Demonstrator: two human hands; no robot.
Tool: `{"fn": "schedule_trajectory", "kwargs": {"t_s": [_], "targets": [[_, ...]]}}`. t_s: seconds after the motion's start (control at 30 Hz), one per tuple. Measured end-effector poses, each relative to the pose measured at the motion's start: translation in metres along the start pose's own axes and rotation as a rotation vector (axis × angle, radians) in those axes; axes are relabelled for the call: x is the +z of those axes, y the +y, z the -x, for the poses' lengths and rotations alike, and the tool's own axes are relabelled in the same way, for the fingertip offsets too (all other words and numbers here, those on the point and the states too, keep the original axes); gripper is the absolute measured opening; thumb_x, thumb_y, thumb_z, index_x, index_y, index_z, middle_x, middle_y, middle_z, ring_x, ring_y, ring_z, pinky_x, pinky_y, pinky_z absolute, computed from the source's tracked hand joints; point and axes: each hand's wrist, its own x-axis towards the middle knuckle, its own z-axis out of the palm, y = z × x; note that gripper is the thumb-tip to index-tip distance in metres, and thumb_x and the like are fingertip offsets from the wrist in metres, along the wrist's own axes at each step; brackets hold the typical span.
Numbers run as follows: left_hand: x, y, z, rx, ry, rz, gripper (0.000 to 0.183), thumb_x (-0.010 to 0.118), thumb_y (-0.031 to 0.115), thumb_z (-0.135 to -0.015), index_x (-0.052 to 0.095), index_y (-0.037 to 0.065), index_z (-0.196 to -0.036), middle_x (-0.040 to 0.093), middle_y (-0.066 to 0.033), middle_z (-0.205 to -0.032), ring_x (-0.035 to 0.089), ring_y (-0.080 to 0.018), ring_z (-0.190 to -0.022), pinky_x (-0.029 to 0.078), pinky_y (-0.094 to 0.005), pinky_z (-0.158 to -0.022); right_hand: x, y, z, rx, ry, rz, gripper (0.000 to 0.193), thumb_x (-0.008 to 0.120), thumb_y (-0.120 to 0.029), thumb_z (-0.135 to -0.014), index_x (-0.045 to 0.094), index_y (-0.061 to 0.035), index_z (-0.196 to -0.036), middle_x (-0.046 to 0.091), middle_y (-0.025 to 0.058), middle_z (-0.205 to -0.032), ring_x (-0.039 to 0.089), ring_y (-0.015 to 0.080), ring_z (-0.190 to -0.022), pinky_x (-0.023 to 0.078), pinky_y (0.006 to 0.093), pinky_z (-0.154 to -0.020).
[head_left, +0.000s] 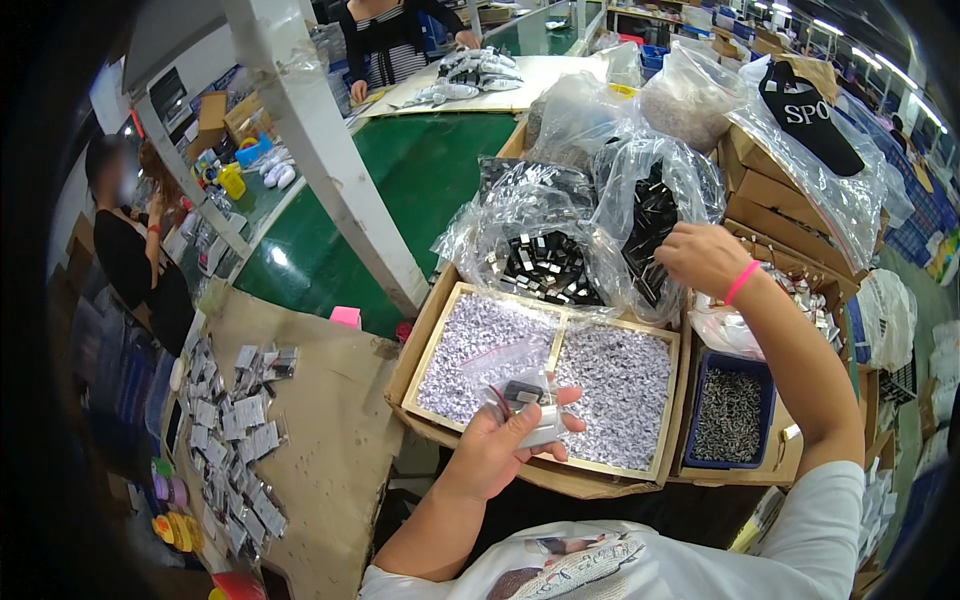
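My left hand [500,440] is closed around a small clear plastic bag [515,362], held over a wooden tray. Through the plastic show a black rectangular piece [522,392] and a whitish block. Further right, my right hand [705,258] reaches over a large clear bag [700,185] of thin black parts [655,215]. Its fingers are curled and pressed together at the bag's right side; what they pinch, if anything, I cannot make out. To the left of that bag, another open plastic bag [480,232] holds small black pieces with silver ends [550,265].
The divided wooden tray [560,350] holds many small whitish pieces. Right of it stands a blue bin [768,400] of screws. Filled packets [240,430] lie on the brown tabletop [335,430]. A white post [340,170] rises beside the green conveyor [440,165]. Other people work beyond.
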Motion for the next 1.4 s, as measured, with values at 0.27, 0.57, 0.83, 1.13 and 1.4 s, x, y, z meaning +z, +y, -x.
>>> {"fn": "schedule_trajectory", "kwargs": {"t_s": [0.27,0.57,0.83,1.13,1.4], "targets": [[0.016,-0.019,-0.009,-0.105,-0.044,-0.076,0.037,0.051,0.022,-0.095,0.045,0.000,-0.125,0.057,-0.0254,-0.116,0.063,-0.0320,-0.092,0.055,-0.0399,-0.065,-0.062,-0.079,0.023,0.170,0.430,-1.695,0.010,0.053,-0.006,-0.094,0.058,0.0036,-0.094,0.064,0.0101,-0.098,0.060,0.0105,-0.085,0.050,0.0245,-0.073],[0.035,-0.024,-0.006,-0.155,-0.100,-0.173,0.035,0.051,0.021,-0.096,0.049,-0.002,-0.123,0.061,-0.0171,-0.115,0.063,-0.0222,-0.089,0.055,-0.0291,-0.062,-0.073,-0.109,0.028,0.104,0.389,-1.717,0.018,0.062,-0.005,-0.089,0.058,-0.0007,-0.106,0.066,0.0040,-0.093,0.060,0.0060,-0.087,0.050,0.0217,-0.077],[0.036,-0.030,-0.005,-0.180,-0.133,-0.233,0.037,0.047,0.014,-0.096,0.041,0.001,-0.129,0.059,-0.0230,-0.115,0.064,-0.0274,-0.088,0.055,-0.0337,-0.061,-0.073,-0.107,0.035,0.105,0.316,-1.874,0.018,0.060,-0.004,-0.089,0.057,0.0001,-0.107,0.066,0.0055,-0.096,0.060,0.0071,-0.090,0.049,0.0222,-0.078],[0.034,-0.027,-0.004,-0.178,-0.131,-0.216,0.041,0.047,0.016,-0.096,0.036,0.004,-0.134,0.059,-0.0227,-0.115,0.065,-0.0270,-0.083,0.056,-0.0336,-0.058,-0.070,-0.105,0.035,0.139,0.447,-1.740,0.017,0.062,-0.005,-0.088,0.059,-0.0004,-0.105,0.066,0.0046,-0.094,0.061,0.0077,-0.088,0.050,0.0227,-0.077],[0.034,-0.023,-0.003,-0.201,-0.120,-0.168,0.040,0.048,0.016,-0.096,0.038,0.003,-0.132,0.058,-0.0206,-0.116,0.065,-0.0246,-0.081,0.056,-0.0312,-0.056,-0.069,-0.108,0.042,0.080,0.353,-1.830,0.018,0.061,-0.003,-0.088,0.058,-0.0006,-0.106,0.066,0.0055,-0.097,0.062,0.0090,-0.091,0.050,0.0237,-0.080]]}}
